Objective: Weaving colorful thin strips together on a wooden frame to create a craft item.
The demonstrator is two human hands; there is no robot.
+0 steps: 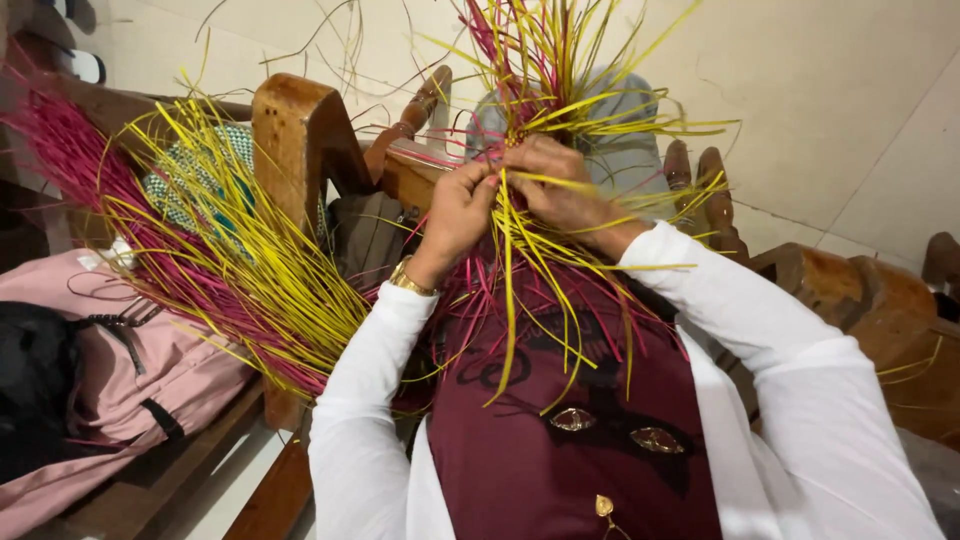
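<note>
Head view: both hands, the left hand (pixel 458 212) and right hand (pixel 556 188), grip a cluster of yellow and pink strips (pixel 540 100) held up above the lap, near a wooden chair back (pixel 298 140).

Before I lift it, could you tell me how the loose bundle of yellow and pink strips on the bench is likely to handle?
The bundle looks light: thin strips. Probably springy, not limp, since the strips arc and fan outward. Nothing visibly ties it, so it may splay or shed strands when lifted off the bench.
</note>
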